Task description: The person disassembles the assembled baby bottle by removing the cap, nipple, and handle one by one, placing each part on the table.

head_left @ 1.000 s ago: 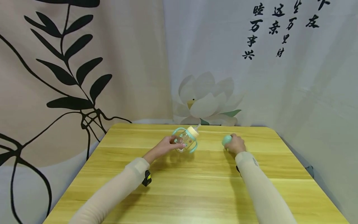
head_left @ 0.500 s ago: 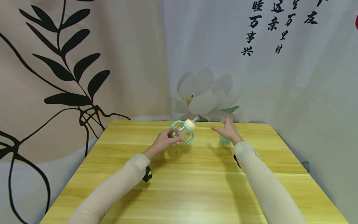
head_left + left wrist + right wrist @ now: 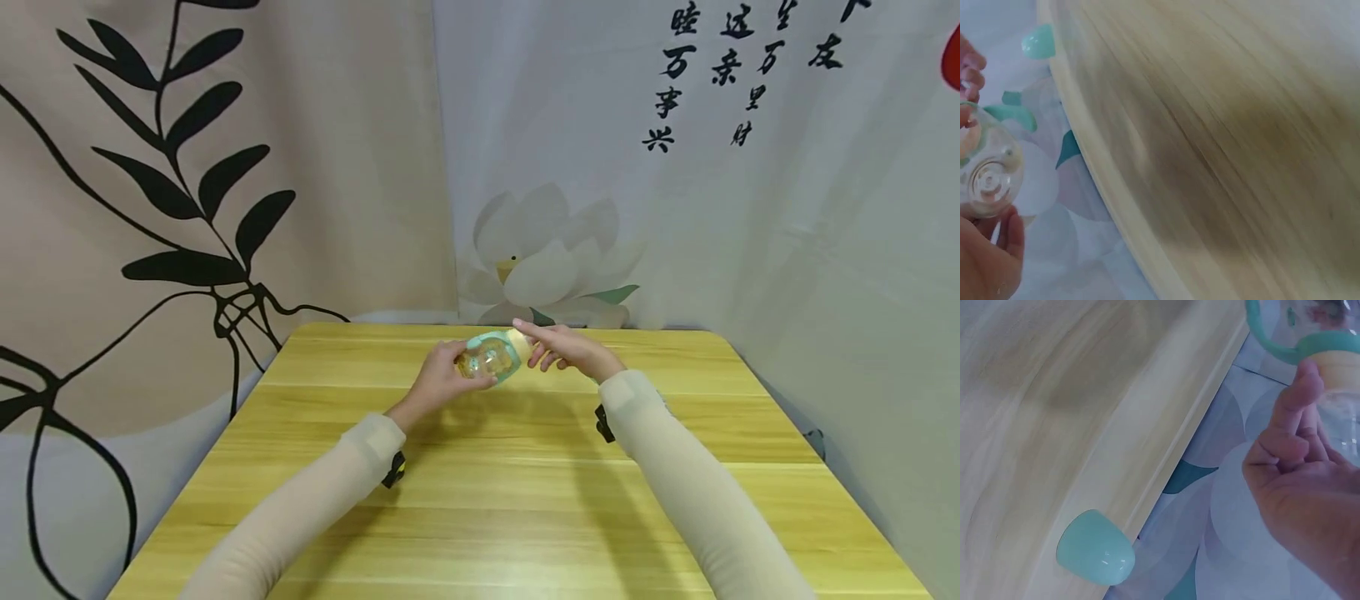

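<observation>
A clear baby bottle (image 3: 487, 360) with mint handles and a cream collar (image 3: 1338, 370) is held up over the table's far side, tilted with its top toward the right. My left hand (image 3: 441, 379) grips its body, fingers and thumb on either side. From the right, my right hand (image 3: 573, 350) reaches the collar with extended fingers, fingertips right at it. The teat is mostly hidden behind that hand in the head view. A mint dome-shaped bottle cap (image 3: 1095, 549) lies on the table by the far edge, seen in both wrist views.
A wooden table (image 3: 480, 500) stretches below both arms. Its far edge lies just beyond the hands. Behind it hangs a printed cloth backdrop (image 3: 360, 167) with leaves, a lotus and characters.
My right hand has let go of the mint cap, left it on the table, and moved left to the bottle's collar. The left hand keeps its grip on the bottle.
</observation>
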The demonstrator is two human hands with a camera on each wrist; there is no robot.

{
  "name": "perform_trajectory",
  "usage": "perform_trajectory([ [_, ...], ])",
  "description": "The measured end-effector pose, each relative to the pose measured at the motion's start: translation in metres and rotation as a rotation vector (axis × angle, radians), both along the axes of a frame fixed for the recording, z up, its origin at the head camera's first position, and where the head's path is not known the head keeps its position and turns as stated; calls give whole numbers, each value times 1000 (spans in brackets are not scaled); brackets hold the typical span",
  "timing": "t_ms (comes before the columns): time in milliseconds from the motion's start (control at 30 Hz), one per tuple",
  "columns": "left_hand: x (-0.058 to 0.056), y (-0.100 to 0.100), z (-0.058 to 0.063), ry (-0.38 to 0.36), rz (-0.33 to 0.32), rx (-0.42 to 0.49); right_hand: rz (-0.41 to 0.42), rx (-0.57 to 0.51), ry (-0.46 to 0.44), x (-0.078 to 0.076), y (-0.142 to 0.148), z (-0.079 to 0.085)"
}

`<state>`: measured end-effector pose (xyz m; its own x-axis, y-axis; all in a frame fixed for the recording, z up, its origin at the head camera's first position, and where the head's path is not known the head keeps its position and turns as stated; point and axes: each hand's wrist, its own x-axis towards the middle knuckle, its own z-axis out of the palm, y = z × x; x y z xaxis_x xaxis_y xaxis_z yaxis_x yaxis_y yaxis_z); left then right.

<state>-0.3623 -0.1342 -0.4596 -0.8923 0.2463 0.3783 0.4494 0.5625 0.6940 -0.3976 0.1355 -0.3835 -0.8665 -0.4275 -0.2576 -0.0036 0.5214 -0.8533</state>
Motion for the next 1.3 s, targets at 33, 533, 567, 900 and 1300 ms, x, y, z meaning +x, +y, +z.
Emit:
perform_trajectory([
  [33,1,0,1,43,9,-40,5,-4,-9,0,-1,0],
  [533,6,-3,3,254,-3,-223,16,-186,-37,0,-5,-21],
  [567,6,-3,4,241,-3,-220,17,-191,-38,0,-5,-21],
  [900,0,-3,20,161,-20,-193,-13,-195,58,3,-4,-11],
  [1300,3,-23,14,-358,-375,227,296,-56,309,19,2,27],
])
